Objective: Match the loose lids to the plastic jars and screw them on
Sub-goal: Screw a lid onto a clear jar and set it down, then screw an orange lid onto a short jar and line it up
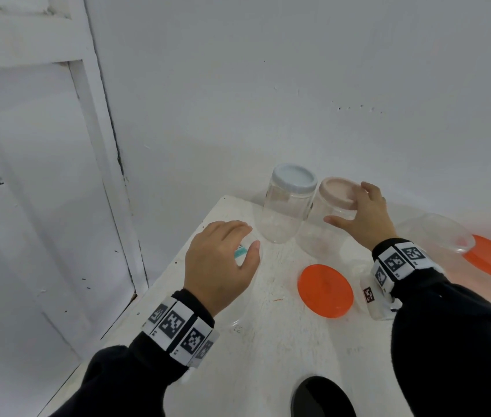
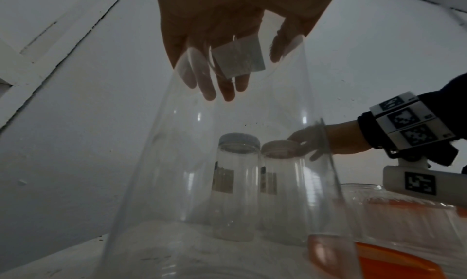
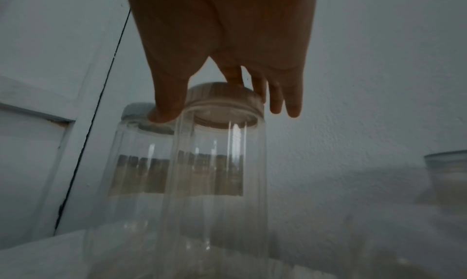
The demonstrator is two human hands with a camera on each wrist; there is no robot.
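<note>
On the white table point(image 1: 268, 341) stand two tall clear jars at the back. One wears a pale blue lid point(image 1: 293, 176). The other carries a pink lid point(image 1: 335, 191), which my right hand point(image 1: 349, 203) grips from the side with thumb and fingers. In the right wrist view the right hand point(image 3: 222, 107) pinches the pink lid point(image 3: 227, 97). My left hand point(image 1: 248, 236) curls over the open top of a third clear jar point(image 1: 239, 255) with a teal label. The left wrist view shows the left hand's fingers point(image 2: 209, 83) draped over that lidless jar's point(image 2: 156, 163) rim.
A loose orange lid point(image 1: 325, 291) lies flat mid-table, and a black lid point(image 1: 322, 398) sits at the near edge. A wide clear tub point(image 1: 436, 233) stands at the right next to another orange lid point(image 1: 490, 260). Wall and a white door close behind and left.
</note>
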